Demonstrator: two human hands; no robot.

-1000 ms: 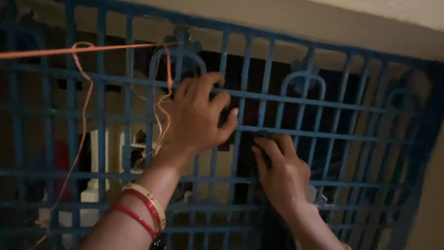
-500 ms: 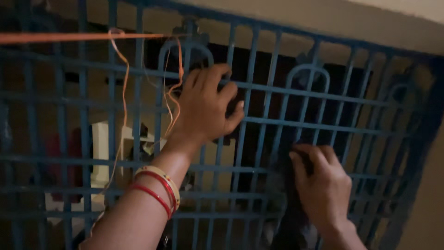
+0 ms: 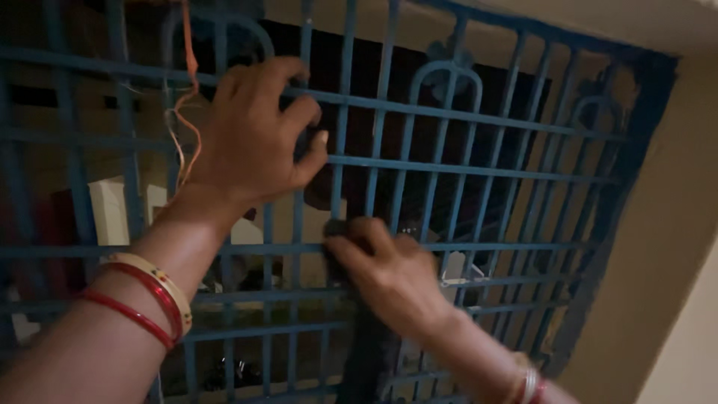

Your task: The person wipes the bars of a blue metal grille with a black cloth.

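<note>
The left hand (image 3: 250, 135) is pressed against the blue grille (image 3: 479, 172), high up and left of centre. Its fingers (image 3: 288, 71) are curled over a horizontal bar and the thumb is hooked under the next bar down, so the grip is closed around the metalwork itself. What lies under the palm cannot be told.

The right hand (image 3: 393, 273) is held lower, near the middle of the grille. Its grip is clamped on a dark cloth (image 3: 366, 352): the fingertips are bunched together at a horizontal bar, pinching the cloth's top edge against it. The cloth hangs straight down from there, in front of the bars, to the lower edge of the view.

An orange string (image 3: 187, 112) is seen dangling just left of the left hand, tangled along a vertical bar. Red and pale bangles (image 3: 146, 299) are worn on the left wrist. A plastered wall (image 3: 666, 247) borders the grille on the right.
</note>
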